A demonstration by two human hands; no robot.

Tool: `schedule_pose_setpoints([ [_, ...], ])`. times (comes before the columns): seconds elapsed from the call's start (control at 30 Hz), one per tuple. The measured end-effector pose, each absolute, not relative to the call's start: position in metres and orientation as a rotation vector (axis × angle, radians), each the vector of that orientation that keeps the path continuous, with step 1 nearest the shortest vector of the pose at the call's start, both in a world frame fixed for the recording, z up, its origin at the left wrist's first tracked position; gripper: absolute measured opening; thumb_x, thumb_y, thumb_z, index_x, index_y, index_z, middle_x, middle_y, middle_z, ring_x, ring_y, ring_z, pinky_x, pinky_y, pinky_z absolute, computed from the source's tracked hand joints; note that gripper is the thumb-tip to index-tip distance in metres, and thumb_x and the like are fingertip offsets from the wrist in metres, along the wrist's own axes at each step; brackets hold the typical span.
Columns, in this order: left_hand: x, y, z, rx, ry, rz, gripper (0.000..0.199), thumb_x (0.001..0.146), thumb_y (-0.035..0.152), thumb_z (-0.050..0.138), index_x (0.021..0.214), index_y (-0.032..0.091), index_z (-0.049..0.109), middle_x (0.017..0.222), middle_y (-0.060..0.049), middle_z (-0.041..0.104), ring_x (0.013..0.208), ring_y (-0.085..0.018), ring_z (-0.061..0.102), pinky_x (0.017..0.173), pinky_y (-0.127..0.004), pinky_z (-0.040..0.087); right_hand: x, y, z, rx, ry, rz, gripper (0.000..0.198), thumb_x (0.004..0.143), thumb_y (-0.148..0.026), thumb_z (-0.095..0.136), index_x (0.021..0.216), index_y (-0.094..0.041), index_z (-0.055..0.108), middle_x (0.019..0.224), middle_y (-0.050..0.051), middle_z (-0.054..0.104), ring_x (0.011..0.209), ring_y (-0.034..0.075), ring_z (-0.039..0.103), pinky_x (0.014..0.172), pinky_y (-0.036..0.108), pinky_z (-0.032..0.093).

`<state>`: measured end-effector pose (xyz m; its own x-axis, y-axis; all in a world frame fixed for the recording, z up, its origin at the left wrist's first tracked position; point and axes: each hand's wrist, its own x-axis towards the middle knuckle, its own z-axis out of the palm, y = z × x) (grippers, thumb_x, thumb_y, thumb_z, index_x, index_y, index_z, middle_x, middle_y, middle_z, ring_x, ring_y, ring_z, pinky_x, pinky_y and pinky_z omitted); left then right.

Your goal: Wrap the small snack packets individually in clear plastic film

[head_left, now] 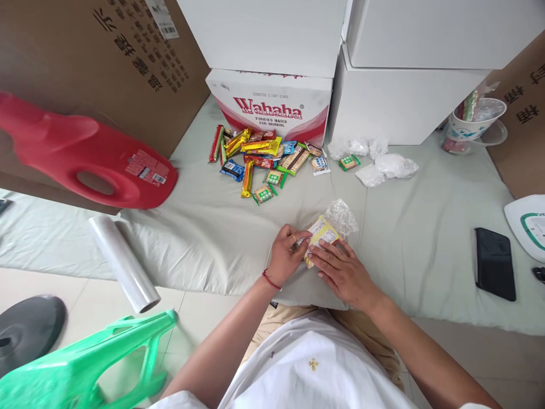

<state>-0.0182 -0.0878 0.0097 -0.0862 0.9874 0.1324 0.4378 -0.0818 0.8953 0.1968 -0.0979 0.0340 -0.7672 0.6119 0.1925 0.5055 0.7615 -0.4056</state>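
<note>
A flat yellow-and-white packet [322,229] lies on the grey-green cloth close to my body, its kind unclear. Clear crumpled plastic [342,217] spreads out past its far right corner. My left hand [288,254] is closed at the packet's left edge, thumb and forefinger pinching there; whether it grips the packet or clear film is hard to see. Across the packet's near right side my right hand [343,271] lies palm down, fingers stretched out and touching it. Both hands hide parts of the packet.
Wrapped snacks [259,150] are heaped before a Wahaha carton [272,108]. Clear plastic bundles [389,167] and a green snack [349,163] lie right of them. A red jug [91,153] and a film roll [123,264] are left; a phone [495,264] and paper cup [477,122] right.
</note>
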Motion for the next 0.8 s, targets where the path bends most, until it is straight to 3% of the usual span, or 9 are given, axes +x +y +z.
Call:
schedule_pose_setpoints([
  [0.17, -0.012, -0.089, 0.006, 1.585, 1.676, 1.112, 0.019, 0.092, 0.026, 0.064, 0.104, 0.022, 0.078, 0.087, -0.003, 0.055, 0.074, -0.014, 0.054, 0.071, -0.029, 0.046, 0.216, -0.071, 0.028, -1.308, -2.181, 0.390, 0.038, 0.106, -0.032, 0.043, 0.138, -0.023, 0.062, 0.138, 0.013, 0.066, 0.131, 0.029, 0.055, 0.112, 0.052, 0.043],
  [0.3, -0.010, -0.089, 0.005, 1.683, 1.732, 1.084, 0.023, 0.087, 0.033, 0.073, 0.107, 0.023, 0.077, 0.091, -0.004, 0.059, 0.088, -0.020, 0.059, 0.080, -0.034, 0.046, 0.215, -0.024, 0.027, -1.804, -1.984, 0.318, 0.054, 0.102, -0.052, 0.044, 0.134, -0.012, 0.060, 0.117, 0.021, 0.068, 0.114, 0.036, 0.057, 0.097, 0.050, 0.046],
  [0.43, -0.009, -0.090, 0.004, 1.724, 1.771, 1.045, 0.024, 0.087, 0.032, 0.073, 0.110, 0.025, 0.076, 0.093, -0.004, 0.060, 0.092, -0.021, 0.061, 0.082, -0.036, 0.046, 0.200, 0.010, 0.030, -1.974, -2.005, 0.659, 0.042, 0.090, -0.058, 0.059, 0.101, -0.019, 0.068, 0.084, 0.009, 0.065, 0.091, 0.028, 0.057, 0.079, 0.035, 0.044],
  [0.53, -0.008, -0.090, 0.001, 1.741, 1.782, 1.038, 0.025, 0.087, 0.032, 0.073, 0.111, 0.026, 0.076, 0.093, -0.004, 0.061, 0.092, -0.021, 0.061, 0.083, -0.036, 0.046, 0.194, 0.023, 0.033, -1.818, -1.866, 1.039, 0.029, 0.081, -0.050, 0.067, 0.079, -0.021, 0.061, 0.070, 0.001, 0.057, 0.074, 0.020, 0.052, 0.068, 0.029, 0.039],
  [0.67, -0.008, -0.090, -0.001, 1.760, 1.788, 1.040, 0.024, 0.087, 0.032, 0.072, 0.111, 0.026, 0.075, 0.095, -0.004, 0.062, 0.092, -0.022, 0.062, 0.084, -0.037, 0.045, 0.195, 0.029, 0.032, -1.557, -1.722, 1.132, 0.031, 0.077, -0.050, 0.067, 0.076, -0.021, 0.057, 0.079, -0.001, 0.058, 0.074, 0.016, 0.052, 0.068, 0.027, 0.040],
  [0.8, -0.007, -0.089, 0.001, 1.735, 1.788, 1.023, 0.025, 0.086, 0.030, 0.073, 0.110, 0.026, 0.073, 0.097, -0.004, 0.063, 0.092, -0.022, 0.063, 0.084, -0.037, 0.044, 0.190, 0.025, 0.037, -1.585, -1.733, 1.186, 0.031, 0.081, -0.050, 0.068, 0.083, -0.020, 0.061, 0.073, -0.002, 0.059, 0.067, 0.015, 0.052, 0.063, 0.027, 0.040],
])
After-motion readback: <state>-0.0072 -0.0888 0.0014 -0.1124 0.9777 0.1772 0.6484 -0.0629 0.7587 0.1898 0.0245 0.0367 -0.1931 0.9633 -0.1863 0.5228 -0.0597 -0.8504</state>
